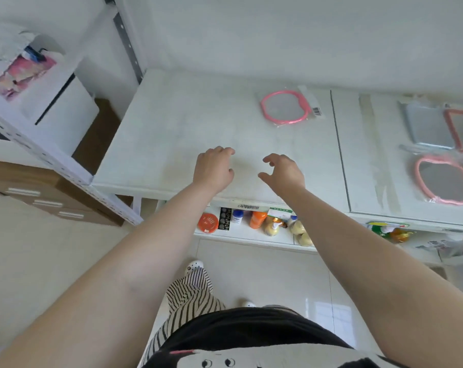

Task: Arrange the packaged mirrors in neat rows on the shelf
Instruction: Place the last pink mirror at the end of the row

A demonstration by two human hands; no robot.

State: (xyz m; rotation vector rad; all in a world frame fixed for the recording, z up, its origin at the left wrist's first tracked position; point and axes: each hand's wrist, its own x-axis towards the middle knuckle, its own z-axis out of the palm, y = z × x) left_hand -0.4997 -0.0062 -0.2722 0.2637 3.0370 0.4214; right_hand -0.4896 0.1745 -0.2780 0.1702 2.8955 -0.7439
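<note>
Over the white shelf top [177, 123], in the head camera's view, your left hand [215, 168] and right hand [285, 172] hover side by side, a gap between them, fingers curled loosely and empty. Neither touches a package or, as far as I can tell, the surface itself. You probably have them poised there because that stretch near the front edge is bare and could take the next row.

One pink round-framed mirror in a clear plastic sleeve [286, 107] lies flat toward the back of this panel, well apart from your hands, its barcode tag turned to the right. On the adjoining panel to the right sit the rest: a grey flat packet [427, 126], a red rectangular-framed mirror [461, 130] overlapping it, and a pink rounded mirror [441, 180] nearer the front. A sliver of another red frame shows at the edge, so you have at least four in sight; more may lie outside the picture. That cluster looks unsorted, so most arranging appears ahead.
</note>
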